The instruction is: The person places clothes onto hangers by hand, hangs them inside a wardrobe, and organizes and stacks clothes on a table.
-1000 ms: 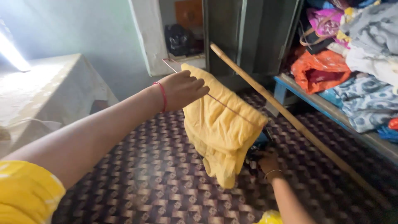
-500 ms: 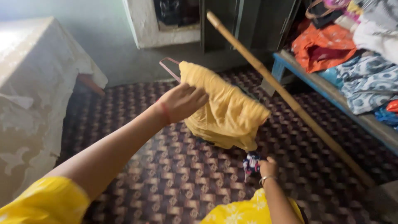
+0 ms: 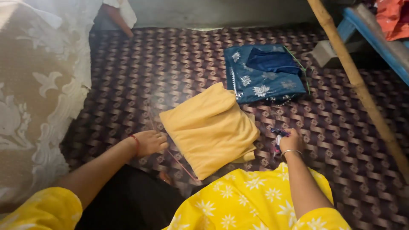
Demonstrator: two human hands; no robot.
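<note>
A: What is the biggest thing in view?
B: The patterned mat (image 3: 204, 64), dark purple, covering the floor. A white lace cloth (image 3: 38, 106) hangs along its left edge, and a long bamboo pole (image 3: 358, 81) slants across its right side.

A: And on the mat?
B: A folded yellow garment (image 3: 211, 127) lies flat near the middle. A folded blue garment (image 3: 266, 72) with white flowers lies just beyond the yellow one, touching its far corner.

A: Where are the hands?
B: The left hand (image 3: 149, 142) rests just left of the yellow garment, fingers curled loosely at its edge, by a thin red wire (image 3: 179, 162) that runs under the cloth. I cannot tell whether they pinch it.

A: The right one?
B: The right hand (image 3: 292, 139) sits just right of the yellow garment, fingers closed around a small bundle of coloured clips (image 3: 277, 135).
</note>
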